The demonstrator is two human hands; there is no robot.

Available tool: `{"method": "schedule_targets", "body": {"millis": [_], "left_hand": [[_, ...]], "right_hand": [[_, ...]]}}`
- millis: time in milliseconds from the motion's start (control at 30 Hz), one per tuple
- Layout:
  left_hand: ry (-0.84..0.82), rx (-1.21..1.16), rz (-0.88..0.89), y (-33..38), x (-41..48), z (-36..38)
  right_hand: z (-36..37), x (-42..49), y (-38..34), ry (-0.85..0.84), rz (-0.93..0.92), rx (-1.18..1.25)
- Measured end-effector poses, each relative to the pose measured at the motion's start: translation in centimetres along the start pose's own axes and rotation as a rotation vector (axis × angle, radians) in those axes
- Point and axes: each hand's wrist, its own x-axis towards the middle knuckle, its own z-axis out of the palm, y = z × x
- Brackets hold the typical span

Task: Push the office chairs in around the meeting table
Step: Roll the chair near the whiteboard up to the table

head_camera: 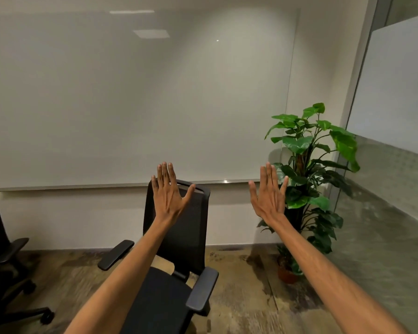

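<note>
So the biggest thing in view is a whiteboard [135, 97] covering most of the back wall. Below it a black office chair [179, 249] sits out on the floor, seat facing the camera, backrest toward the wall. A second chair [0, 249] is half cut off at the left edge. A potted plant [307, 169] stands in the right corner. Both arms are stretched forward: left hand [169, 191] flat and spread in front of the backrest top, right hand [269, 194] also spread wide, grasping nothing.
</note>
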Motion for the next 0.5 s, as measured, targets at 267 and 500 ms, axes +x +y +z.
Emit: {"method": "schedule_targets", "body": {"millis": [267, 500], "left_hand": [[-0.004, -0.012, -0.008, 1.2, 7.1, 9.1], [-0.018, 0.032, -0.041, 3.4, 14.1, 18.7]], "right_hand": [[7.9, 8.1, 4.2, 0.001, -0.001, 0.052], [15.9, 17.3, 8.9, -0.033, -0.048, 0.13]]}}
